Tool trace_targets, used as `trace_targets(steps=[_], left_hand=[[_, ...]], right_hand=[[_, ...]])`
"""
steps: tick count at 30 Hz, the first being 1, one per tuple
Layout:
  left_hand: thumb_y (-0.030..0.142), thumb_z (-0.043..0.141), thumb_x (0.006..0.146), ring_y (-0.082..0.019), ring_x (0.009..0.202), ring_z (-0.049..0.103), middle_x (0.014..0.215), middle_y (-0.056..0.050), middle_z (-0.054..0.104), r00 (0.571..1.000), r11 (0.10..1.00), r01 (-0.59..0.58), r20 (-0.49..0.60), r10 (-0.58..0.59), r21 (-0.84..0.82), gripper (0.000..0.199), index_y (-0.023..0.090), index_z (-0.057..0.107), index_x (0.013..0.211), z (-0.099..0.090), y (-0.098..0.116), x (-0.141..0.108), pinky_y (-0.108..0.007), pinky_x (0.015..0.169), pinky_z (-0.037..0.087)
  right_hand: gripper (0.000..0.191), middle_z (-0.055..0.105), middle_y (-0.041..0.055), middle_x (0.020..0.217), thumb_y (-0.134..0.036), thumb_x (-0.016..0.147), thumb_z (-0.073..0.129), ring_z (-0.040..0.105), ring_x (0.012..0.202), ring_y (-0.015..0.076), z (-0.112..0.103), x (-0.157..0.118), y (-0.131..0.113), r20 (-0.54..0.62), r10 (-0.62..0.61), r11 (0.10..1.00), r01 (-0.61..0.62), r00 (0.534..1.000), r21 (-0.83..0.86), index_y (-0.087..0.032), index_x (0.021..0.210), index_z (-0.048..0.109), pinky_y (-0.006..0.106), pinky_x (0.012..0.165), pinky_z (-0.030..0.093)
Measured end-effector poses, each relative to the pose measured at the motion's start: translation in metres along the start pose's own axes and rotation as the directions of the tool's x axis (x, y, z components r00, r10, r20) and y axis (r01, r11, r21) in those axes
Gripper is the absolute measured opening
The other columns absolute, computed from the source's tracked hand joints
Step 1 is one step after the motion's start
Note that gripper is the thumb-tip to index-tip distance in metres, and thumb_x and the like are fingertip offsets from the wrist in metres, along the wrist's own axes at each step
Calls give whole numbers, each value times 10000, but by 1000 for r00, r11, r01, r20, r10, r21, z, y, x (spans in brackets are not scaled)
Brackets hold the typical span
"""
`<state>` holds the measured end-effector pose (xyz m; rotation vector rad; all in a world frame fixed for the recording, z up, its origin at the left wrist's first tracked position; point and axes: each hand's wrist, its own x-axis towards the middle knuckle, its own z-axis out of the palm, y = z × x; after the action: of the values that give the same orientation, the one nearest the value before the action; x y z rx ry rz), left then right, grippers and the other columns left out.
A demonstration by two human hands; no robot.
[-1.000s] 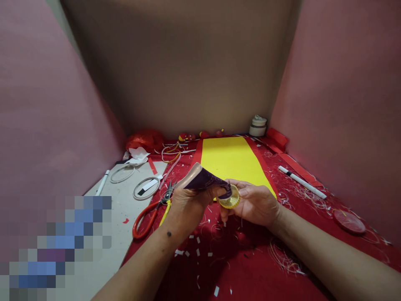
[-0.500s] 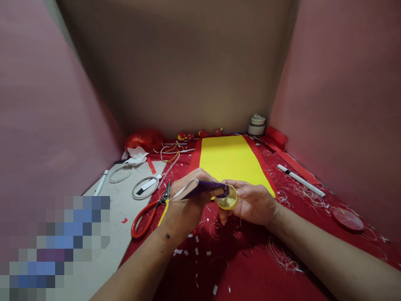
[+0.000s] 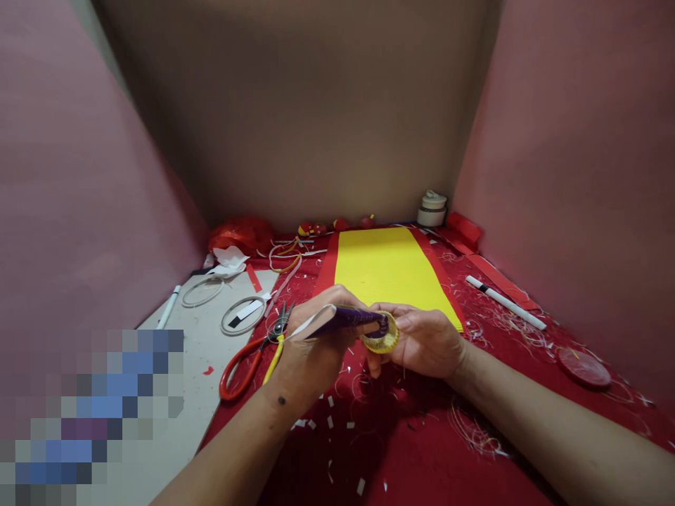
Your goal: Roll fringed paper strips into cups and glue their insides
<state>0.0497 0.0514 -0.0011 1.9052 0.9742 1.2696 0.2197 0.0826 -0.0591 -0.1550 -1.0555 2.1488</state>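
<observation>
My left hand [image 3: 313, 355] is closed around a purple squeeze tube [image 3: 345, 321] with a flattened pale end. The tube's narrow end points right, into a small golden ring-like cup [image 3: 389, 343] with a ribbed rim. My right hand [image 3: 432, 344] grips this cup between thumb and fingers, its opening tilted toward me. Whether anything comes out of the tube cannot be seen. Beside my left wrist lie scissors [image 3: 240, 372] with a red handle and a yellow part, partly hidden by the hand.
Yellow sheets [image 3: 380, 260] lie behind the hands on a red cloth [image 3: 422, 450] strewn with scraps and threads. On the grey board [image 3: 190, 358] at left are clear rings [image 3: 243, 315]. A white pen [image 3: 506, 302] and round red disc [image 3: 584, 367] lie at right.
The tube's tip has shifted slightly right and sits further over the golden cup's opening. The cup has tilted a little. Both hands otherwise stay nearly in place.
</observation>
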Motion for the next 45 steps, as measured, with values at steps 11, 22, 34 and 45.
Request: trace_targets(steps=[11, 22, 34, 45], left_hand=[[187, 611, 763, -97, 588, 525, 673, 9, 598, 999, 996, -45, -14, 46, 71, 80, 169, 603, 686, -3, -5, 2, -218, 556, 411], [184, 603, 766, -107, 605, 547, 662, 0, 616, 998, 995, -53, -29, 56, 84, 101, 166, 606, 667, -3, -4, 2, -222, 571, 433], [187, 613, 752, -101, 583, 545, 652, 9, 610, 999, 996, -32, -39, 35, 87, 94, 161, 617, 662, -4, -2, 5, -213, 547, 435], [145, 618, 731, -86, 558, 511, 623, 19, 591, 995, 994, -34, -87, 44, 105, 82, 159, 633, 652, -5, 1, 8, -204, 522, 399]], right_hand=[[263, 634, 81, 812, -250, 691, 508, 644, 661, 235, 0, 1, 1, 16, -1, 1000, 1, 1000, -15, -112, 910, 556, 399, 637, 487], [263, 633, 81, 773, -270, 714, 493, 654, 654, 249, -1, 1, 3, 2, 4, 1000, -4, 1000, -9, -105, 911, 548, 399, 625, 486], [238, 640, 85, 758, -273, 740, 481, 648, 632, 239, 0, 2, 3, -14, 10, 1000, -10, 1000, -4, -105, 899, 540, 401, 625, 484], [217, 628, 68, 752, -294, 763, 462, 642, 621, 222, 2, 2, 2, -54, 3, 998, -7, 999, -68, -125, 870, 543, 399, 614, 487]])
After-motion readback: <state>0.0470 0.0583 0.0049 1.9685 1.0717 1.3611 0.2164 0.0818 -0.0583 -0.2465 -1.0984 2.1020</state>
